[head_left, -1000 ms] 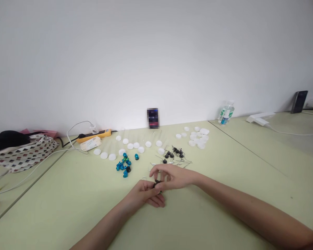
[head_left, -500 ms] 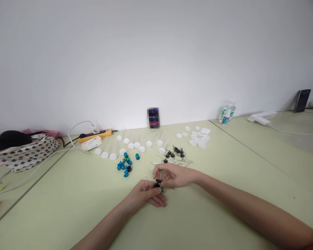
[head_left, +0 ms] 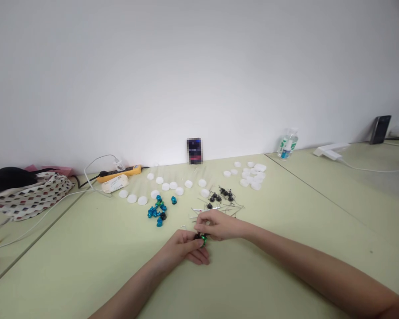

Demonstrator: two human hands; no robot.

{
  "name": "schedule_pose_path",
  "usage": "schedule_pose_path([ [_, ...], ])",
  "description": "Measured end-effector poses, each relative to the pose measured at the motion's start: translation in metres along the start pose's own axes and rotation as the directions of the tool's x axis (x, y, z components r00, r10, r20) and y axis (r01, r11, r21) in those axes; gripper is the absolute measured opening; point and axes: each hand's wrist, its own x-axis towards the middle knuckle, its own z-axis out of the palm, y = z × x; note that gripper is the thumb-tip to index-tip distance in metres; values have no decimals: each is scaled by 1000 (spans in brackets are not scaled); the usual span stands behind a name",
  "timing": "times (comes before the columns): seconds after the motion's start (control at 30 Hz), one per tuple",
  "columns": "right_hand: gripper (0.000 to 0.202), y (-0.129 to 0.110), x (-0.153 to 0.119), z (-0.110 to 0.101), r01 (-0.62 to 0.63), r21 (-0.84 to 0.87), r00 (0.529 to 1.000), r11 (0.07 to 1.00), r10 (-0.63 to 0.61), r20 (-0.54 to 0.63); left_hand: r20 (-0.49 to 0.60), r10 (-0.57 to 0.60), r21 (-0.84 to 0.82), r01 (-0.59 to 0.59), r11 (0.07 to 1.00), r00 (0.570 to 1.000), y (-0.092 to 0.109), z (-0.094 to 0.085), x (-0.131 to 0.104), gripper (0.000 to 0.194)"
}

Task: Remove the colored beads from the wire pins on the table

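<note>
Between thumb and fingers, my left hand (head_left: 186, 247) grips a small shiny green and black part (head_left: 203, 240). My right hand (head_left: 216, 225) is closed at the top of that part, its fingertips pinched on a dark piece that is mostly hidden. Just beyond my right hand lie thin metal rods (head_left: 232, 208) and several black disc-shaped pieces with stems (head_left: 216, 197). To the left sits a cluster of shiny blue parts (head_left: 154, 212), with a bit of green and black among them; one blue part (head_left: 174, 200) stands apart.
Clear tubes with white caps (head_left: 142, 200) lie in a row farther back. Loose white caps (head_left: 252, 175) are grouped at right. Along the wall are a yellow power strip (head_left: 119, 173), a blurred-out phone-like object (head_left: 194, 151) and a clear bottle (head_left: 287, 144). Patterned cloth (head_left: 36, 195) lies left.
My right fingers have closed in over the top of the part, and the dark piece there shows less. My left hand keeps its grip. The view has shifted slightly.
</note>
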Motion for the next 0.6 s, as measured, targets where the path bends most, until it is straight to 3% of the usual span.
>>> schedule_pose_path([
  [0.17, 33, 3, 2, -2, 11, 142, 998, 990, -20, 62, 7, -2, -12, 2, 1000, 1000, -1, 0, 0, 29],
  [0.27, 36, 3, 1, -2, -27, 79, 1000, 996, 26, 10, -22, -5, -28, 5, 1000, 1000, -1, 0, 0, 30],
  [0.43, 35, 0, -1, -2, 62, 89, 991, 994, -72, 113, -3, -4, -29, 4, 1000, 1000, -1, -1, 1, 30],
  [0.6, 28, 0, 1, 1, 53, -14, 998, 998, -53, -27, -15, -13, -32, 12, 999, 1000, -1, -2, 1, 30],
])
